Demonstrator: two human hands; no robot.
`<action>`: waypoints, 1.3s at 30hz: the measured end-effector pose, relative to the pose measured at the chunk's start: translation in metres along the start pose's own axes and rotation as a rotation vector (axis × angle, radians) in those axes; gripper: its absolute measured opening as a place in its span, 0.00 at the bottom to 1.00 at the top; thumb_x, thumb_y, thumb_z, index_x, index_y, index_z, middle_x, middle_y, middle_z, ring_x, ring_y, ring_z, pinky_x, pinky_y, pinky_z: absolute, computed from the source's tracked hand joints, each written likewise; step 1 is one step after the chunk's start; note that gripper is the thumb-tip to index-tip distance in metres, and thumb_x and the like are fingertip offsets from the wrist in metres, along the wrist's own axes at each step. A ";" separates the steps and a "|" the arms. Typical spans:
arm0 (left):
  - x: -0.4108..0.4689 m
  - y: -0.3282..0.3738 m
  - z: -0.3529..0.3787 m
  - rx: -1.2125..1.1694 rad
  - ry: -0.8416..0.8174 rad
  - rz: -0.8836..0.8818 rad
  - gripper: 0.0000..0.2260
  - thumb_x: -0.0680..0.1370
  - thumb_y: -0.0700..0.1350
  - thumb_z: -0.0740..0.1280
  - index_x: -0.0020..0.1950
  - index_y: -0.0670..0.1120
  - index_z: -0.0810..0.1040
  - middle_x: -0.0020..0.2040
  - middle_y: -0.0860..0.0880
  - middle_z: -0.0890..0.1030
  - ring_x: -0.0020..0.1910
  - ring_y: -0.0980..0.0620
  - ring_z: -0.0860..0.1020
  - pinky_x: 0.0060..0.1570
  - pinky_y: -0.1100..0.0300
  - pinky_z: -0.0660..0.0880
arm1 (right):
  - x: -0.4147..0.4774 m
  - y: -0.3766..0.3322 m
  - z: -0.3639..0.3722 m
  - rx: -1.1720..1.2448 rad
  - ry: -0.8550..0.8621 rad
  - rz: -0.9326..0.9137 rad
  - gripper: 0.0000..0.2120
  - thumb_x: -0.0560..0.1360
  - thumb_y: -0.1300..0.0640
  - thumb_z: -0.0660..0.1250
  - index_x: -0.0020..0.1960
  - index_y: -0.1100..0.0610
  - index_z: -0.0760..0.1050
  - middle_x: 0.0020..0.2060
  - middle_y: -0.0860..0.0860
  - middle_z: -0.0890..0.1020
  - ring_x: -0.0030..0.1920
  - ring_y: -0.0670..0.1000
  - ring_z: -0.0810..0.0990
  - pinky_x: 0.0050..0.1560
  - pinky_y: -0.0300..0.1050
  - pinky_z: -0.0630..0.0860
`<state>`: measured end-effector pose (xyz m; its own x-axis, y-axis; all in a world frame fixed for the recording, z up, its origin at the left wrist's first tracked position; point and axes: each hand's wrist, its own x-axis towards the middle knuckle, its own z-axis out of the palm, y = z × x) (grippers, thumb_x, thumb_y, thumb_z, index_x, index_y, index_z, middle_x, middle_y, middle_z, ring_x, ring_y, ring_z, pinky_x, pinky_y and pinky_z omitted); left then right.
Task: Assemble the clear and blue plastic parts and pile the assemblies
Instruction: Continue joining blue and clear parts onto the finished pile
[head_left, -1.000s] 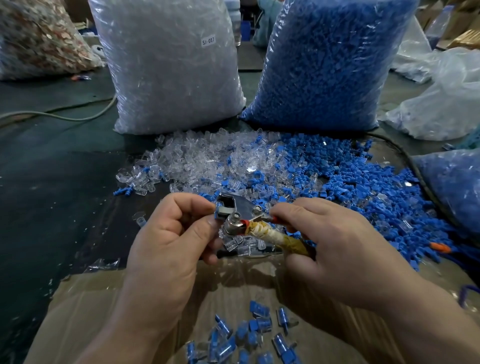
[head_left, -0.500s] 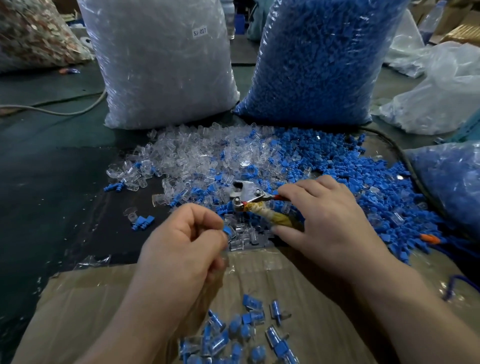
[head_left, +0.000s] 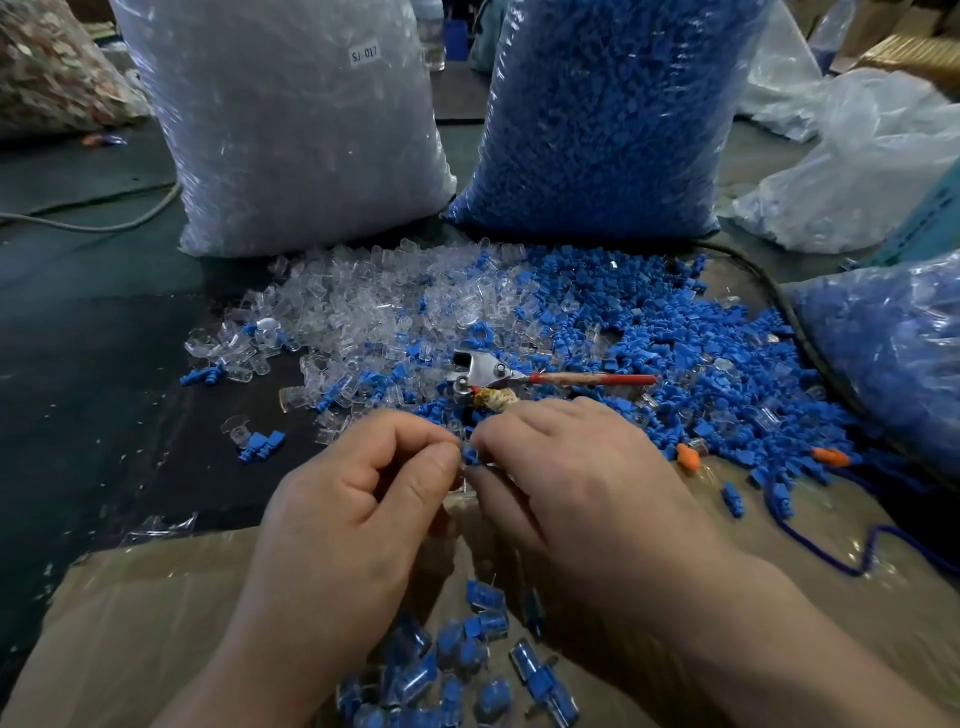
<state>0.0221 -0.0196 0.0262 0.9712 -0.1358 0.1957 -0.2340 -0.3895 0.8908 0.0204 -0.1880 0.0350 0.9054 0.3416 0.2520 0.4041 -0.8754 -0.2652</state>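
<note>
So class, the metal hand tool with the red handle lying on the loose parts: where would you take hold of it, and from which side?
Take the hand tool by its red handle, coming from above on the right. The handle is long, thin and lies nearly flat, pointing right and clear of both hands, while the metal head is bulky and irregular, and the wrapped handle runs under the right hand.

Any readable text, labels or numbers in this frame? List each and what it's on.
"SJ-017": small white sticker near the top of the bag of clear parts; the middle character is blurred, a dash at best guess.
No other text can be read; the parts, tool and other bags show none.
</note>
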 end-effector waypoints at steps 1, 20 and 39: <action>0.000 0.000 -0.001 0.004 -0.003 0.019 0.09 0.71 0.61 0.63 0.47 0.64 0.80 0.39 0.61 0.83 0.40 0.62 0.81 0.35 0.76 0.73 | 0.000 -0.001 0.000 -0.001 0.000 -0.005 0.18 0.81 0.46 0.50 0.50 0.50 0.77 0.40 0.45 0.78 0.41 0.48 0.76 0.46 0.48 0.75; 0.001 -0.008 -0.020 -0.099 -0.222 0.231 0.09 0.73 0.62 0.72 0.50 0.61 0.82 0.45 0.52 0.84 0.40 0.51 0.83 0.36 0.54 0.82 | -0.006 -0.010 -0.022 1.280 -0.424 0.619 0.17 0.75 0.54 0.59 0.28 0.53 0.72 0.22 0.49 0.69 0.22 0.47 0.65 0.23 0.39 0.59; 0.009 -0.018 -0.018 0.457 -0.273 0.061 0.08 0.72 0.62 0.64 0.50 0.66 0.75 0.45 0.71 0.79 0.42 0.66 0.79 0.33 0.65 0.74 | 0.014 0.011 0.024 -0.175 -0.151 0.199 0.17 0.77 0.34 0.56 0.51 0.47 0.71 0.47 0.47 0.76 0.44 0.55 0.78 0.33 0.47 0.64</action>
<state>0.0359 0.0027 0.0189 0.9223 -0.3793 0.0733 -0.3447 -0.7221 0.5998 0.0406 -0.1844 0.0133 0.9790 0.1929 0.0662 0.2000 -0.9714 -0.1281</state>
